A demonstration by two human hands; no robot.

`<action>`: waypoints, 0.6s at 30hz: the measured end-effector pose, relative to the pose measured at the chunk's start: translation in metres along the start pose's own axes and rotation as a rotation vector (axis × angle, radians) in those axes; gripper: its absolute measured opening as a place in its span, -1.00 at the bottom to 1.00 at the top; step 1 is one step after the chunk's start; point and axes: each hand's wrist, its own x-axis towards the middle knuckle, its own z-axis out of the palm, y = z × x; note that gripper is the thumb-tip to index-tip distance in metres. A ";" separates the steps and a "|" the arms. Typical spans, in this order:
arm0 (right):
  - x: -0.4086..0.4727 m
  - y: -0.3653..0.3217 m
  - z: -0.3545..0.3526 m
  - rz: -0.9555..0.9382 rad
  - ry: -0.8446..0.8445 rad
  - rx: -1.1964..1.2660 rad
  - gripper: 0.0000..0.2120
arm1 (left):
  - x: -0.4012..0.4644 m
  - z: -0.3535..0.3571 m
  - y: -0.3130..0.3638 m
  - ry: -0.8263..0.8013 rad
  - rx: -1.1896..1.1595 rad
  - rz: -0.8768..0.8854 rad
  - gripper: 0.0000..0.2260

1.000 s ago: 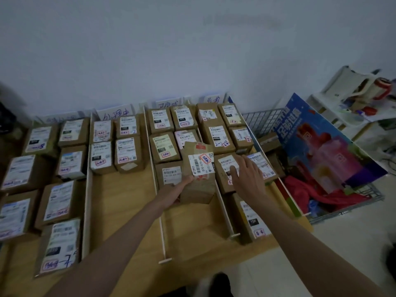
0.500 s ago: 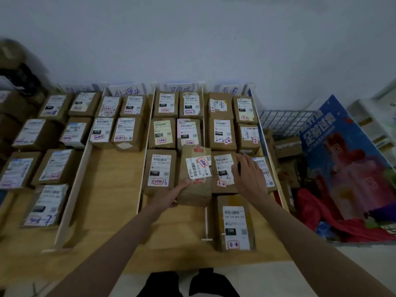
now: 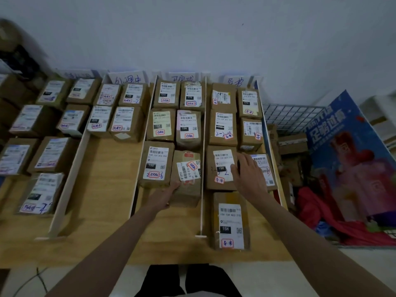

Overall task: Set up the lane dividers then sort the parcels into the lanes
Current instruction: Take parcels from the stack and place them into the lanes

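left hand (image 3: 166, 195) fingers clasp the near end of a tilted parcel (image 3: 187, 175) in the third lane, long axis running near to far. right hand (image 3: 249, 175) fingers straight, lying flat on parcels right of the divider (image 3: 202, 159). left hand is nearer.

A plain pale-grey wall (image 3: 214, 35) rises behind a light wooden tabletop (image 3: 102, 189). To the right stands a grey wire-mesh basket (image 3: 287, 116) holding a tall blue-and-pink printed carton (image 3: 351, 159). Pale floor tiles (image 3: 257, 279) show below. The light is dim and even.
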 end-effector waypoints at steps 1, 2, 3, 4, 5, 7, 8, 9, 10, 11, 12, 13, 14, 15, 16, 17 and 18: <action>0.000 0.001 0.000 -0.002 0.004 0.003 -0.63 | 0.003 0.000 -0.002 -0.004 0.009 -0.005 -0.40; 0.000 0.001 -0.001 -0.004 0.007 0.004 -0.64 | 0.005 0.000 -0.003 -0.009 0.027 -0.004 -0.38; 0.000 0.002 -0.001 -0.004 0.009 0.004 -0.65 | 0.006 0.000 -0.003 -0.016 0.054 -0.002 -0.35; -0.001 0.002 -0.001 -0.003 0.010 0.002 -0.66 | 0.008 0.000 -0.004 -0.015 0.083 0.002 -0.32; 0.000 0.002 -0.001 -0.002 0.009 -0.002 -0.66 | 0.009 0.000 -0.005 -0.004 0.117 0.013 -0.32; 0.001 0.001 0.000 0.003 0.005 -0.005 -0.66 | 0.009 -0.001 -0.005 0.025 0.229 0.071 -0.38; 0.002 0.001 0.001 0.008 0.002 -0.004 -0.66 | 0.007 -0.002 -0.005 0.049 0.288 0.104 -0.41; 0.003 0.000 0.002 0.014 -0.001 -0.003 -0.66 | 0.006 -0.002 -0.004 0.083 0.325 0.134 -0.43; 0.004 -0.002 0.004 0.018 -0.004 -0.006 -0.66 | 0.003 -0.003 -0.004 0.126 0.339 0.162 -0.45; 0.006 -0.005 0.006 0.021 -0.005 -0.010 -0.66 | -0.002 -0.003 -0.004 0.180 0.349 0.194 -0.47; 0.007 -0.008 0.008 0.023 -0.006 -0.012 -0.64 | -0.008 -0.003 -0.006 0.239 0.378 0.238 -0.50; 0.009 -0.011 0.010 0.023 -0.005 -0.013 -0.63 | -0.015 -0.003 -0.010 0.289 0.438 0.307 -0.51; 0.010 -0.015 0.012 0.021 -0.005 -0.015 -0.61 | -0.023 -0.001 -0.016 0.320 0.520 0.407 -0.51; 0.011 -0.019 0.015 0.018 -0.005 -0.019 -0.59 | -0.031 0.001 -0.022 0.329 0.618 0.522 -0.49; 0.012 -0.022 0.017 0.014 -0.004 -0.027 -0.57 | -0.038 0.004 -0.028 0.323 0.732 0.626 -0.46; 0.014 -0.025 0.018 0.013 -0.004 -0.034 -0.56 | -0.044 0.007 -0.034 0.298 0.849 0.698 -0.43; 0.015 -0.027 0.020 0.018 -0.007 -0.038 -0.55 | -0.046 0.010 -0.040 0.260 0.958 0.731 -0.39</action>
